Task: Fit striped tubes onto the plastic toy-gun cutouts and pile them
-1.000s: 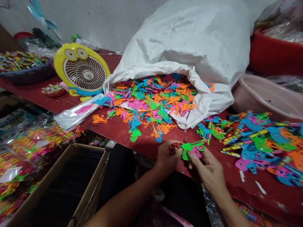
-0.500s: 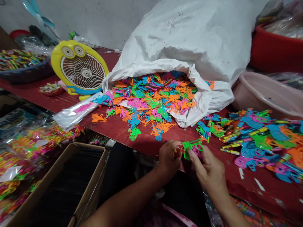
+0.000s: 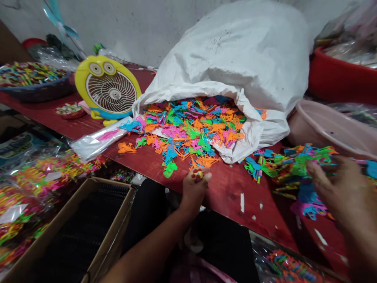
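— What does your feed list for the bench?

— One bench (image 3: 224, 192), red top, worn; white scrapes or scraps near its front edge, right half. Behind it, one grey wall (image 3: 126, 27), marked.

— Hands?

— Left hand (image 3: 194, 192): at the front edge, near the middle, fingers curled round a bundle of red-and-yellow sticks (image 3: 197, 175), ends showing above the fist. Right hand (image 3: 347, 192): blurred, over the pile of coloured toys (image 3: 306, 194) at the right end. I see its thumb by a green piece (image 3: 300, 165); whether it pinches that, I cannot tell.

— Centre stock?

— One large white sack (image 3: 235, 51), lying along the back edge, mouth toward me. Loose plastic pieces (image 3: 191, 122), orange, pink, green, blue, fill the mouth and spill toward the front edge.

— Left end?

— Yellow fan (image 3: 114, 94), goggle-eyed. Clear plastic sleeves (image 3: 94, 147), reaching the front edge. Small red dish (image 3: 70, 116), filled. Blue basin (image 3: 44, 94), heaped with small coloured parts.

— Right end, back?

— Pink basin (image 3: 312, 125), tilted beside the sack; red tub (image 3: 338, 82) beyond, holding clear plastic.

— Below the front edge?

— Cardboard box (image 3: 113, 232), dark contents; bagged bright pieces (image 3: 50, 165) to its left.
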The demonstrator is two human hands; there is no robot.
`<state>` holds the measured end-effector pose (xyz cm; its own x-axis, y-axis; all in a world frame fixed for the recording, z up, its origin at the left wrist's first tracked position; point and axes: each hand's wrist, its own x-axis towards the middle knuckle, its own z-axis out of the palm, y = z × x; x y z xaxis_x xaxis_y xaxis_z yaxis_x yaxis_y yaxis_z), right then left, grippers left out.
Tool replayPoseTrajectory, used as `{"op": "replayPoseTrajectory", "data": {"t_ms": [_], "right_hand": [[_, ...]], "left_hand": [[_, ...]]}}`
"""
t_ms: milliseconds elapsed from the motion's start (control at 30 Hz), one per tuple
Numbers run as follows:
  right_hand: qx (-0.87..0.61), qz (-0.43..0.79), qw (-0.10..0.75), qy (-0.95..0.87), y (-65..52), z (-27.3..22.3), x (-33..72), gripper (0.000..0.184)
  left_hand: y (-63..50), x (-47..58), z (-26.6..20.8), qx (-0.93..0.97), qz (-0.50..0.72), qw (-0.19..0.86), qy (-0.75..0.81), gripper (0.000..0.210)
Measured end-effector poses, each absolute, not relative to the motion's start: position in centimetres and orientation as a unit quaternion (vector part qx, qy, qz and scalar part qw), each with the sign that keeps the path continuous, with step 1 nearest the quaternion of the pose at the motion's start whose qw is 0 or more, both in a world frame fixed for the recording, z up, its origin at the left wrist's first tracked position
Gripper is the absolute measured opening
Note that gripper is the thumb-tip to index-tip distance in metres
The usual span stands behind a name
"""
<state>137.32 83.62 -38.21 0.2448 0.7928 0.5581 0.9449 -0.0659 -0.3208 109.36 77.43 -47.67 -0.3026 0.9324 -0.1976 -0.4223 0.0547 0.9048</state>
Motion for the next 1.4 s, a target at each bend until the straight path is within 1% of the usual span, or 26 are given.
{"op": "replayPoseTrajectory", "data": {"t_ms": [33,67,100,133,167,200,267,333,367,467,533,667,767,833,967,1033,1100,1133,1200,1300,1400], "right_hand": [[-0.721,-0.2,0.297,-0.593,84.3,-37.7,137.6,0.049],[-0.709,-0.248,0.285,-0.596,84.7,-37.6,137.3,0.052],[-0.676,-0.253,0.292,-0.628,85.0,-38.0,136.3,0.051],[-0.621,-0.226,0.31,-0.684,85.2,-38.8,134.7,0.046],[-0.552,-0.167,0.318,-0.753,85.3,-39.9,132.7,0.04],[-0.48,-0.097,0.308,-0.816,85.4,-41.2,130.5,0.035],[-0.42,-0.039,0.235,-0.876,85.7,-43.7,126.2,0.032],[-0.412,-0.041,0.159,-0.896,86.0,-45.4,123.0,0.034],[-0.416,-0.047,0.134,-0.898,86.2,-45.9,122.2,0.034],[-0.43,-0.055,0.116,-0.893,86.2,-46.6,122.3,0.032],[-0.439,-0.033,0.134,-0.888,85.7,-46.6,123.8,0.027],[-0.43,0.096,0.254,-0.861,83.7,-45.8,126.6,0.022],[-0.436,0.168,0.298,-0.832,81.8,-44.5,127.3,0.021],[-0.445,0.201,0.313,-0.814,80.7,-43.7,127.2,0.019],[-0.471,0.281,0.346,-0.761,79.2,-42.7,127.1,0.019],[-0.479,0.371,0.355,-0.712,78.9,-42.6,127.1,0.026],[-0.474,0.472,0.392,-0.632,79.0,-42.8,127.2,0.032],[-0.471,0.509,0.417,-0.588,79.1,-43.0,127.3,0.032],[-0.472,0.545,0.452,-0.526,79.5,-43.6,127.5,0.031],[-0.481,0.559,0.424,-0.525,79.9,-44.8,127.7,0.034],[-0.466,0.534,0.399,-0.582,80.1,-45.4,127.7,0.043]], "left_hand": [[77.5,108.9,-47.5,0.243,0.642,0.537,0.49,0.039],[77.6,108.5,-47.4,0.236,0.648,0.537,0.487,0.041],[77.7,108.2,-47.4,0.232,0.653,0.533,0.485,0.043],[77.7,108.1,-47.3,0.233,0.657,0.53,0.483,0.043],[77.7,108.1,-47.3,0.237,0.658,0.53,0.48,0.041],[77.7,108.2,-47.3,0.244,0.657,0.531,0.476,0.038],[77.7,108.2,-47.4,0.26,0.652,0.535,0.47,0.034],[77.7,108.2,-47.5,0.267,0.648,0.54,0.466,0.035],[77.7,108.1,-47.6,0.266,0.649,0.54,0.466,0.037],[77.9,107.9,-47.8,0.257,0.651,0.532,0.476,0.039],[77.9,108.0,-47.8,0.258,0.65,0.524,0.487,0.036],[77.9,108.5,-47.7,0.309,0.637,0.474,0.523,0.027],[77.7,109.1,-47.8,0.381,0.618,0.434,0.533,0.026],[77.6,109.5,-47.8,0.388,0.608,0.467,0.511,0.031],[77.7,110.0,-47.7,0.312,0.61,0.574,0.448,0.035],[77.8,110.1,-47.6,0.286,0.62,0.599,0.418,0.034],[77.9,110.0,-47.5,0.277,0.621,0.616,0.398,0.034],[77.8,109.9,-47.4,0.275,0.618,0.624,0.392,0.035],[77.8,109.8,-47.4,0.27,0.611,0.635,0.389,0.039],[77.7,109.8,-47.3,0.284,0.599,0.643,0.384,0.044],[77.8,109.9,-47.4,0.313,0.587,0.645,0.376,0.042]]}}
